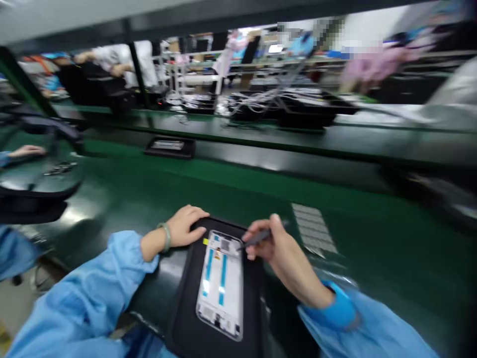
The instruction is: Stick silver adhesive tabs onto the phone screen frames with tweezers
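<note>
A phone frame [233,283] with blue strips on its pale inner face lies in a black tray [184,318] in front of me. My left hand [184,226] rests on the tray's far left corner, fingers stretched out and thumb apart. In my right hand [274,248] are dark tweezers [257,239], pinched between thumb and fingers. Their tip points at the upper right part of the frame; whether it touches is too blurred to tell. A small yellow tab [205,241] shows at the frame's upper left edge.
Right of the tray lies a sheet of pale rectangular pieces [313,228] on the green bench mat [376,248]. Another black tray [170,147] stands by the raised shelf [261,136]. At the far left, a co-worker's hand [28,151] rests near small metal parts [61,169].
</note>
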### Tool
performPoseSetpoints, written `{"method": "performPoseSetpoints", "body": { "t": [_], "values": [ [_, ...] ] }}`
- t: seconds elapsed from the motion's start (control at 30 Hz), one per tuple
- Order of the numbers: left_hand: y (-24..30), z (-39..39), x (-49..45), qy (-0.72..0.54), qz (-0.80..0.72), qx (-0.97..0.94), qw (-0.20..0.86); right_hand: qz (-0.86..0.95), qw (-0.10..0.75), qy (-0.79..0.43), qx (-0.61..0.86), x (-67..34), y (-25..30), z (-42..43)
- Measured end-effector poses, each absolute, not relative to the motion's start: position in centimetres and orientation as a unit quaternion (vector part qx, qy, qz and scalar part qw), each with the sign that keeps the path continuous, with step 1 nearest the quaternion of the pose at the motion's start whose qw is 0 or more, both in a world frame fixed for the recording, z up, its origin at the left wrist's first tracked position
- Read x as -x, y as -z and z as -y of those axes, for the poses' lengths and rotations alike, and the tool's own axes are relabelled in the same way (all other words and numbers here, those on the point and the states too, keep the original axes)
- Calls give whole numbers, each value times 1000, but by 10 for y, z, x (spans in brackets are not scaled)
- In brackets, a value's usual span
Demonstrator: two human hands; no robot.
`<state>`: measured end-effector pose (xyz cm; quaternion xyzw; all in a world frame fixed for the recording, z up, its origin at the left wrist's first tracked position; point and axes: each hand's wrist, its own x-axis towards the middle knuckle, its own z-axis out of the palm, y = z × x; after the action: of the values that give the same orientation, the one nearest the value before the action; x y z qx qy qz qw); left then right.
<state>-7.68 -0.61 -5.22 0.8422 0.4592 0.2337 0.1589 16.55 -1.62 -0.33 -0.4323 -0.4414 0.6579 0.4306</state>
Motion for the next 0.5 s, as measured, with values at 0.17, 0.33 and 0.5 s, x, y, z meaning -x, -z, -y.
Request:
{"method": "performPoseSetpoints", "body": {
  "t": [0.17,0.33,0.5],
  "values": [
    [50,10,87,-246,-506,-819,115,417,424,-689,415,-148,28,8],
    [50,29,98,-282,-549,-780,99,472,397,-664,423,-133,35,5],
    [53,38,102,-310,-567,-756,99,556,388,-576,456,-126,38,10]
  ]
}}
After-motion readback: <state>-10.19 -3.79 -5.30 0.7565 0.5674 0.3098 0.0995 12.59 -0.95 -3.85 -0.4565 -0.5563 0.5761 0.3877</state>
